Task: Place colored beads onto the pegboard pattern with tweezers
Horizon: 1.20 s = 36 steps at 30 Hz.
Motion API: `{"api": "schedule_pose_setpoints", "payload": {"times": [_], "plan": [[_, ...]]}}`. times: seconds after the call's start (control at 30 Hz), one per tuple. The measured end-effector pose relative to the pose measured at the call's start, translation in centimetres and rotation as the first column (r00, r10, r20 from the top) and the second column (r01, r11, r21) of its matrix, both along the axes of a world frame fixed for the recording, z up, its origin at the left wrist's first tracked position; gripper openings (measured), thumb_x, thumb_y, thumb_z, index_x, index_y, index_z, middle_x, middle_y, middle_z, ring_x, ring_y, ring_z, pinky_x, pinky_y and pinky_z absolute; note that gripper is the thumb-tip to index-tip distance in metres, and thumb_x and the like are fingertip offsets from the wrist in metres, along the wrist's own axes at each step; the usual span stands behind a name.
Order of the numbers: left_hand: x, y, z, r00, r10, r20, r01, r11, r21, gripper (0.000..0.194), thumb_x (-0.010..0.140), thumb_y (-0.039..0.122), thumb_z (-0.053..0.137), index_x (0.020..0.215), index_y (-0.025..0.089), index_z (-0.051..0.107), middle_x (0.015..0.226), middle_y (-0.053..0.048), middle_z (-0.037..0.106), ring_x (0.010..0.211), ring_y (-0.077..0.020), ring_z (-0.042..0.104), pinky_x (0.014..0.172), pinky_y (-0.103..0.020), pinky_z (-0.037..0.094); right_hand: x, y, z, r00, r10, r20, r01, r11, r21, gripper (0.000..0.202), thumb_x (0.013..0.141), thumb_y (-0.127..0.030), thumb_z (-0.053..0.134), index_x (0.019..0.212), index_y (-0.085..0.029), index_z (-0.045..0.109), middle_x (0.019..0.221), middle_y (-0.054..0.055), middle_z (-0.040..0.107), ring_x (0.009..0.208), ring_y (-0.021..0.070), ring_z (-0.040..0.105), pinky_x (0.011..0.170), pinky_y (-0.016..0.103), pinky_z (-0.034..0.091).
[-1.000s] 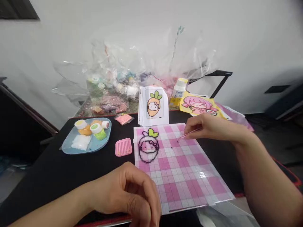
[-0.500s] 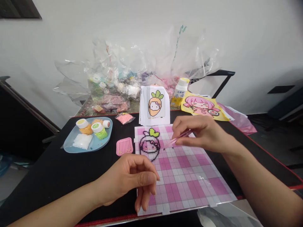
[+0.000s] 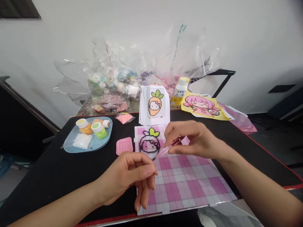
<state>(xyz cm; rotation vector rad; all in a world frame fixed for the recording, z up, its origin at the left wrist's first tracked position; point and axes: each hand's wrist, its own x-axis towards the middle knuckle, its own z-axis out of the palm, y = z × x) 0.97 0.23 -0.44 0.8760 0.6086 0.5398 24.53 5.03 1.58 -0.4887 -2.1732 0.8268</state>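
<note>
My right hand [image 3: 189, 138] is closed round pink tweezers [image 3: 171, 146], whose tips point down and left toward my left fingertips. Beneath them lies a pink-and-white checked pegboard [image 3: 187, 186] bearing a bead design [image 3: 149, 145] with a black outline and bright green leaves. My left hand [image 3: 136, 176] hovers over the board's left edge, thumb pressed to the index finger and the other fingers loosely curled. Whatever it pinches, if anything, is too small to make out. A ridged pink bead tray [image 3: 124, 146] sits just beyond the left hand.
At left, a blue plate [image 3: 68, 143] carries bead jars [image 3: 100, 130] and a white bead bag [image 3: 82, 141]. A pattern sheet [image 3: 155, 105] stands behind the board. A pink bead packet [image 3: 125, 118], yellow bottle [image 3: 180, 91], yellow picture [image 3: 204, 105] and plastic bags [image 3: 132, 78] fill the back.
My right hand has moved left and slightly down, bringing the tweezer tips from the board's middle to beside my left fingertips. The left hand has shifted only slightly.
</note>
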Motion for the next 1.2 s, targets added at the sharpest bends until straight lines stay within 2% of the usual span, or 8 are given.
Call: {"api": "schedule_pose_setpoints", "payload": {"times": [0.07, 0.13, 0.23, 0.33, 0.53, 0.77, 0.97, 1.2], "plan": [[0.0, 0.0, 0.2, 1.000, -0.008, 0.000, 0.008, 1.000, -0.007, 0.026, 0.080, 0.035, 0.075, 0.073, 0.011, 0.066, 0.062, -0.001, 0.067, 0.040, -0.0093, 0.064, 0.034, -0.013, 0.050, 1.1, 0.3, 0.4, 0.996, -0.086, 0.027, 0.085, 0.996, 0.032, 0.008, 0.082, -0.024, 0.074, 0.085, -0.018, 0.072, 0.077, 0.002, 0.067, 0.069, 0.0109, 0.059, 0.057, 0.022, 0.047], [0.0, 0.0, 0.2, 1.000, -0.025, 0.003, 0.025, 1.000, -0.016, 0.029, 0.081, 0.037, 0.073, 0.071, 0.011, 0.064, 0.060, -0.001, 0.065, 0.040, -0.0096, 0.063, 0.033, -0.013, 0.050, 2.3, 0.7, 0.8, 0.976, -0.136, 0.168, 0.138, 0.990, 0.001, 0.011, 0.082, -0.029, 0.073, 0.082, -0.018, 0.071, 0.076, 0.001, 0.067, 0.068, 0.0110, 0.059, 0.056, 0.021, 0.046], [0.0, -0.1, 0.1, 0.998, -0.045, 0.035, 0.046, 0.999, -0.026, 0.031, 0.087, 0.036, 0.064, 0.069, 0.012, 0.059, 0.056, -0.001, 0.063, 0.037, -0.0105, 0.062, 0.031, -0.014, 0.048, 3.7, 1.2, 1.0, 0.883, -0.147, 0.446, 0.215, 0.971, -0.106, 0.019, 0.082, -0.037, 0.072, 0.076, -0.019, 0.070, 0.076, 0.001, 0.067, 0.065, 0.0110, 0.059, 0.057, 0.022, 0.045], [-0.1, -0.1, -0.2, 0.995, -0.045, 0.088, 0.048, 0.998, -0.043, 0.032, 0.095, 0.033, 0.049, 0.070, 0.015, 0.055, 0.053, 0.000, 0.060, 0.033, -0.0112, 0.060, 0.027, -0.014, 0.043, 4.4, 1.4, 1.0, 0.822, -0.160, 0.547, 0.265, 0.957, -0.118, 0.022, 0.081, -0.040, 0.071, 0.074, -0.019, 0.070, 0.075, 0.000, 0.066, 0.065, 0.0111, 0.058, 0.058, 0.023, 0.044], [-0.1, -0.3, -0.5, 0.989, -0.074, 0.129, 0.078, 0.996, -0.032, 0.037, 0.100, 0.036, 0.038, 0.072, 0.017, 0.051, 0.051, 0.004, 0.053, 0.029, -0.0094, 0.056, 0.026, -0.012, 0.037, 4.8, 1.7, 0.7, 0.811, -0.202, 0.549, 0.291, 0.953, -0.079, 0.025, 0.079, -0.046, 0.072, 0.074, -0.021, 0.072, 0.075, 0.001, 0.066, 0.063, 0.0114, 0.057, 0.055, 0.024, 0.041], [-0.1, -0.2, -0.4, 0.988, -0.128, 0.089, 0.130, 0.992, -0.008, 0.029, 0.090, 0.039, 0.063, 0.077, 0.013, 0.061, 0.054, 0.002, 0.059, 0.035, -0.0105, 0.060, 0.028, -0.013, 0.040, 4.9, 2.0, 0.5, 0.806, -0.194, 0.560, 0.288, 0.954, -0.085, 0.023, 0.079, -0.043, 0.073, 0.073, -0.021, 0.072, 0.075, 0.000, 0.066, 0.063, 0.0105, 0.057, 0.055, 0.023, 0.042], [-0.2, -0.2, -0.3, 0.995, -0.069, 0.067, 0.072, 0.997, -0.035, 0.026, 0.077, 0.035, 0.078, 0.075, 0.011, 0.069, 0.060, 0.000, 0.066, 0.045, -0.0109, 0.067, 0.037, -0.014, 0.052, 4.9, 1.9, 0.6, 0.816, -0.188, 0.547, 0.283, 0.954, -0.094, 0.027, 0.079, -0.047, 0.072, 0.073, -0.021, 0.072, 0.075, 0.000, 0.066, 0.062, 0.0103, 0.055, 0.054, 0.024, 0.041], [-0.1, -0.1, -0.5, 0.998, -0.035, 0.054, 0.036, 0.999, -0.023, 0.016, 0.068, 0.024, 0.085, 0.071, 0.011, 0.076, 0.059, -0.003, 0.070, 0.044, -0.0111, 0.067, 0.037, -0.014, 0.053, 4.8, 1.9, 0.4, 0.821, -0.186, 0.539, 0.280, 0.955, -0.096, 0.029, 0.079, -0.049, 0.072, 0.073, -0.021, 0.072, 0.075, 0.000, 0.065, 0.062, 0.0106, 0.055, 0.055, 0.024, 0.041]]}}
